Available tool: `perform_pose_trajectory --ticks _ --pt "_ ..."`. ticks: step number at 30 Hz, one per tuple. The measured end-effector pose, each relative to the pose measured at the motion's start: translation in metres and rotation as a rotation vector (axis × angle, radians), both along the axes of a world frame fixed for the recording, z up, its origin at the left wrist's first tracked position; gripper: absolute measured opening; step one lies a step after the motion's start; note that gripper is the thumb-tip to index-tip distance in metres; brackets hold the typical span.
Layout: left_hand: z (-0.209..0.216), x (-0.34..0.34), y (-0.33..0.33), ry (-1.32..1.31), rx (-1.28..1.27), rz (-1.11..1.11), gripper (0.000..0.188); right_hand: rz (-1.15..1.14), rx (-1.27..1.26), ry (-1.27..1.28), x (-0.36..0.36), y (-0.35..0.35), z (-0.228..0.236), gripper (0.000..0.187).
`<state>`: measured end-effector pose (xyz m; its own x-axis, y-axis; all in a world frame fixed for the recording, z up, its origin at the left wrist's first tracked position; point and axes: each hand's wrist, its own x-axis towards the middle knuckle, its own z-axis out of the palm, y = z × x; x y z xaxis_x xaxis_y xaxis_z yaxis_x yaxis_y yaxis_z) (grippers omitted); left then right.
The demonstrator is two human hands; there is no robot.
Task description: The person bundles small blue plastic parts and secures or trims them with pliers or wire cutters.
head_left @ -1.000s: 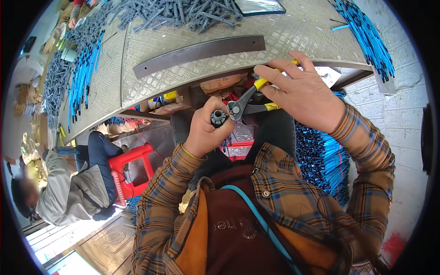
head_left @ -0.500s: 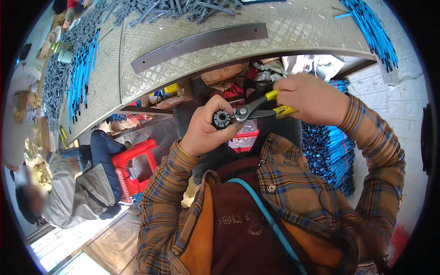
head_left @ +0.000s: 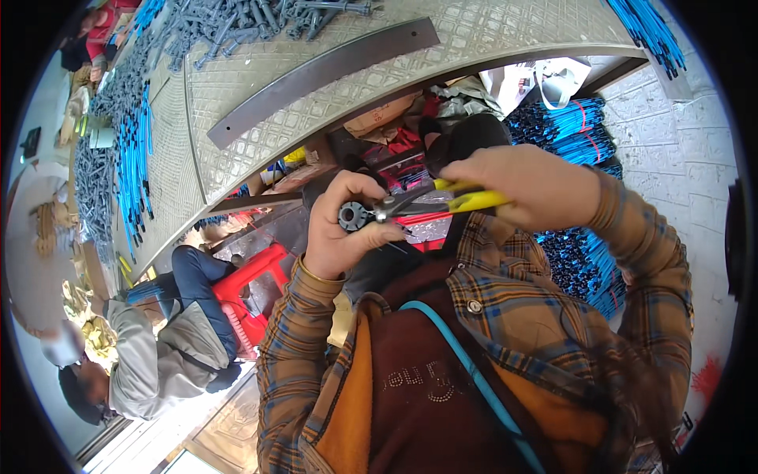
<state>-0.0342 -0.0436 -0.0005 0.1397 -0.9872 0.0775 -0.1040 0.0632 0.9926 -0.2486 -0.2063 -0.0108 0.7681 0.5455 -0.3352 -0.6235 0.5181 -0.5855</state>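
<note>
Near side of the table, the left hand pinches a dark round piece; the right hand grips yellow-handled pliers, jaws at its edge. Loosely held, they could skid — perhaps nipping the left thumb.

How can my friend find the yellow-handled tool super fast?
Find the big patterned table across the top, then look below its front edge. There, the right hand grips the tool, its metal head beside a dark round piece in the left hand. Unlike that piece, the tool has bright yellow handles.
</note>
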Motion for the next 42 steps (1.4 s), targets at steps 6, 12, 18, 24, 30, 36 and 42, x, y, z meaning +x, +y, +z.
perform_pose_trajectory --ticks 6,12,18,24,30,36,42 --pt "-0.006 0.005 0.0 -0.054 0.038 -0.103 0.045 -0.006 -0.124 0.002 0.003 -0.017 0.019 0.056" --pt "-0.003 0.007 -0.008 -0.053 -0.003 0.029 0.046 -0.022 -0.163 0.042 -0.003 -0.007 0.007 0.054" --pt "-0.003 0.01 -0.002 -0.009 0.046 -0.133 0.043 -0.125 -0.204 0.044 0.002 -0.004 0.018 0.048" --pt "0.0 0.008 -0.015 -0.049 -0.003 0.032 0.042 -0.13 -0.11 0.103 -0.002 -0.001 0.01 0.043" --pt "-0.005 0.013 -0.012 -0.04 0.016 -0.148 0.041 -0.118 0.146 0.152 -0.009 0.004 -0.014 0.043" --pt "-0.001 0.011 -0.016 -0.015 0.045 -0.002 0.042 -0.158 -1.083 -0.417 0.009 -0.01 0.056 0.039" --pt "0.0 0.016 -0.016 -0.107 0.041 -0.105 0.051 -0.051 -0.376 -0.023 0.009 -0.016 0.019 0.039"
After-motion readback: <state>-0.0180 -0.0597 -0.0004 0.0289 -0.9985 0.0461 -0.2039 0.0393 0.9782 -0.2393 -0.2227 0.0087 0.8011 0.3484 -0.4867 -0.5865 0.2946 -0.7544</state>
